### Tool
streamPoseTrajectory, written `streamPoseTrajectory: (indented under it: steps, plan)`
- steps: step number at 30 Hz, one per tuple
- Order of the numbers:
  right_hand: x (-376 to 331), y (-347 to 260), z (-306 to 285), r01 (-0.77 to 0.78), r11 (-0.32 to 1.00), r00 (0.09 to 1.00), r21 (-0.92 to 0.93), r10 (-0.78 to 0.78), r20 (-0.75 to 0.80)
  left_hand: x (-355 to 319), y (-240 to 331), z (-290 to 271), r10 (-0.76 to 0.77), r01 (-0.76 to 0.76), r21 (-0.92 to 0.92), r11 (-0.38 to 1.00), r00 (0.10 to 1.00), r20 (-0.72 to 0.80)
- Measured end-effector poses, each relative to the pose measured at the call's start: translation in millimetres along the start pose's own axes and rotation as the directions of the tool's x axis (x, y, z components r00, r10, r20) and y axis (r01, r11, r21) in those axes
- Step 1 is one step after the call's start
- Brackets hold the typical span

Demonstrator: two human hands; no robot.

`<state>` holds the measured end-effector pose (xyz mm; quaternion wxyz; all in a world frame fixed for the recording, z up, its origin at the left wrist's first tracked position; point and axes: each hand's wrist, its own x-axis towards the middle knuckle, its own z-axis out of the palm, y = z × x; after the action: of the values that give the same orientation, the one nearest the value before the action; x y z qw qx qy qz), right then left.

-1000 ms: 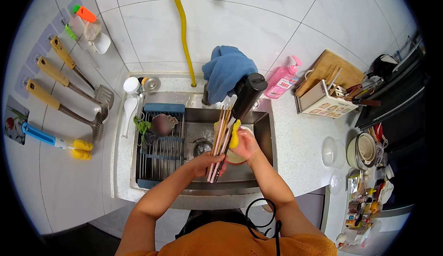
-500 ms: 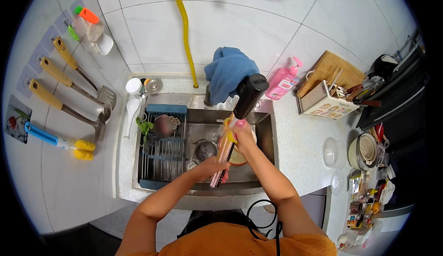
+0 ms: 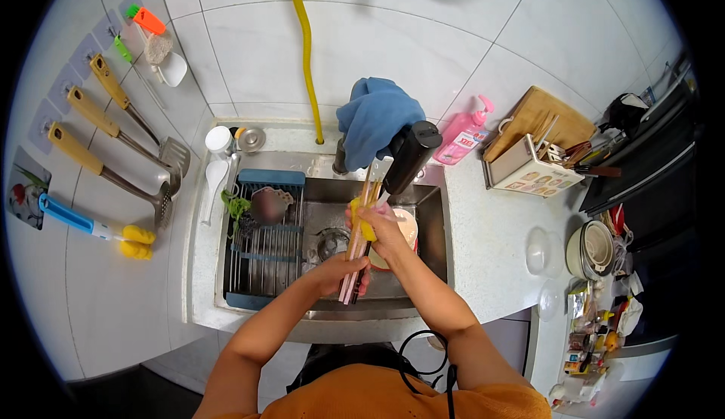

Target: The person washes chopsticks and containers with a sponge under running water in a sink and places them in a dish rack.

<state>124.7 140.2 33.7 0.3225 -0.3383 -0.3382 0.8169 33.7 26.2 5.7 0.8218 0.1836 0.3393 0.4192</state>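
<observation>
Over the sink [image 3: 434,230], my left hand [image 3: 336,275] is closed round the lower part of a bundle of chopsticks [image 3: 350,286]. Higher up the bundle, my right hand [image 3: 387,232] presses a yellow sponge [image 3: 365,226] around the sticks. The chopsticks stand at a slant, their upper ends showing above the sponge. Close behind my right hand is the black tap head [image 3: 412,155]. A pale bowl with a red rim [image 3: 408,227] lies in the basin, partly hidden by my right hand and wrist.
A blue-edged draining rack [image 3: 264,300] fills the basin's left side, holding leafy greens [image 3: 238,207]. A blue cloth [image 3: 377,117] drapes over the tap. Behind right stand a pink pump bottle [image 3: 462,136] and a utensil holder [image 3: 535,166]; spatulas [image 3: 174,158] hang at left.
My right hand and the sponge have moved down and left along the chopsticks, baring more of their upper ends. My left hand keeps its grip, shifted slightly left.
</observation>
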Motion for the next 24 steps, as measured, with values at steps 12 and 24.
streamPoseTrajectory:
  steps: [12,24]
  plan:
    - [3.0,2.2,-13.2,0.081,0.996,0.993,0.033,-0.078,-0.085,-10.2,4.1,7.5,0.105,-0.106,-0.002,0.994,0.986,-0.128]
    - [5.7,1.4,-29.6,0.094,0.992,0.994,0.089,-0.089,-0.060,-21.6,1.1,-6.9,-0.029,0.030,-0.019,0.999,0.999,0.046]
